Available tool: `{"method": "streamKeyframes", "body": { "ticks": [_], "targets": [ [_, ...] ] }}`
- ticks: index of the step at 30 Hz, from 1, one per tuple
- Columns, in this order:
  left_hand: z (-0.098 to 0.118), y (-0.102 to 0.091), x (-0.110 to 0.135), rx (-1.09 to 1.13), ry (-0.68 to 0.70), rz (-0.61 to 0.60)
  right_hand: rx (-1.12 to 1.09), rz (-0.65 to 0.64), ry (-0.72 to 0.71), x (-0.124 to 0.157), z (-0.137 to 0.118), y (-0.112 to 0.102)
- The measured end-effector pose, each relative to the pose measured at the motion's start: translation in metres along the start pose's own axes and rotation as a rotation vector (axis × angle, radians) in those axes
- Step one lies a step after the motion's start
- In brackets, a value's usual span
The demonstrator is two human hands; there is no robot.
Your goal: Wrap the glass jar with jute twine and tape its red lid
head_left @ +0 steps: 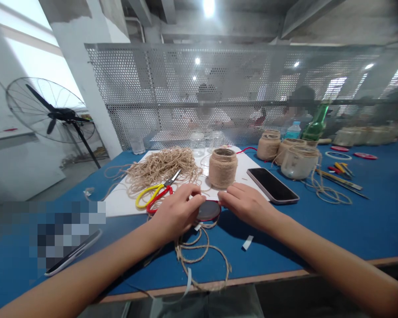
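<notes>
A round, flat dark disc with a red rim [209, 211] is held between my hands above the near side of the table. My left hand [181, 206] pinches its left edge, thumb and fingers closed. The curled fingers of my right hand [247, 202] close at its right edge; their tips are partly hidden. Below hang loops of jute twine [204, 254]. Just beyond my hands stands a twine-wrapped jar [223, 170], upright. Scissors [157, 194] with yellow and red handles lie beside my left hand, blades partly apart.
A heap of loose twine [166, 165] lies on a white sheet [248, 183]. To the right are a phone [272, 185], a partly wrapped glass jar [299, 163] and a green bottle [317, 121]. Another phone [73, 252] lies left. Perforated panels [179, 97] stand behind the table.
</notes>
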State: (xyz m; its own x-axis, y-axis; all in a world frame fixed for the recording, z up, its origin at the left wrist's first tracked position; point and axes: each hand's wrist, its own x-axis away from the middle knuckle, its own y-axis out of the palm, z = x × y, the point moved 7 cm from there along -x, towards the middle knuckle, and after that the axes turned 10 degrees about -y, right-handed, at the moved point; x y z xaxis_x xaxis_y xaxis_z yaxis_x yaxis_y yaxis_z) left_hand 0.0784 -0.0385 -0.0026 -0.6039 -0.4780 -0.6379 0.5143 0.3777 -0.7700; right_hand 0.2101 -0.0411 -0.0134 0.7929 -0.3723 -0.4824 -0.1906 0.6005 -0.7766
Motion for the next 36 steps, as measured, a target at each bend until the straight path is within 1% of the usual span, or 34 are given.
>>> {"method": "streamKeyframes", "body": {
  "ticks": [5, 11, 14, 17, 20, 22, 26, 28, 30, 32, 34, 36],
  "targets": [
    [0.001, 0.0, 0.003, 0.007, 0.037, 0.03, -0.012, 0.001, -0.002, -0.001, -0.001, -0.001],
    [0.003, -0.002, 0.003, -0.048, 0.076, 0.084, -0.002, 0.004, -0.006, -0.003, -0.002, -0.004],
    [-0.001, 0.003, 0.003, 0.003, 0.04, 0.056, 0.001, -0.006, -0.001, -0.002, -0.002, -0.003],
    [-0.006, 0.006, 0.003, 0.058, -0.03, 0.024, 0.004, -0.013, 0.002, -0.001, -0.001, -0.002],
    [-0.009, 0.006, 0.003, 0.066, -0.097, -0.003, 0.008, -0.012, 0.001, 0.0, -0.001, -0.002],
    [-0.007, 0.006, 0.003, 0.068, -0.099, -0.023, 0.014, -0.013, -0.004, -0.001, -0.002, -0.002],
    [-0.002, 0.005, 0.0, 0.029, -0.061, -0.059, 0.022, -0.01, -0.015, -0.001, -0.005, -0.003],
    [0.0, 0.002, -0.003, -0.022, -0.044, -0.038, 0.014, -0.002, -0.018, -0.001, -0.005, -0.003],
    [0.003, -0.002, -0.005, -0.117, -0.006, -0.003, -0.002, 0.002, -0.015, -0.002, -0.006, -0.004],
    [0.008, -0.004, -0.006, -0.248, 0.063, 0.018, -0.015, 0.005, -0.012, -0.003, -0.006, -0.004],
    [0.013, -0.003, -0.006, -0.365, 0.141, 0.009, -0.019, 0.013, -0.011, -0.004, -0.007, -0.005],
    [0.016, -0.001, -0.005, -0.436, 0.196, -0.01, -0.011, 0.016, -0.016, -0.005, -0.008, -0.005]
  ]
}}
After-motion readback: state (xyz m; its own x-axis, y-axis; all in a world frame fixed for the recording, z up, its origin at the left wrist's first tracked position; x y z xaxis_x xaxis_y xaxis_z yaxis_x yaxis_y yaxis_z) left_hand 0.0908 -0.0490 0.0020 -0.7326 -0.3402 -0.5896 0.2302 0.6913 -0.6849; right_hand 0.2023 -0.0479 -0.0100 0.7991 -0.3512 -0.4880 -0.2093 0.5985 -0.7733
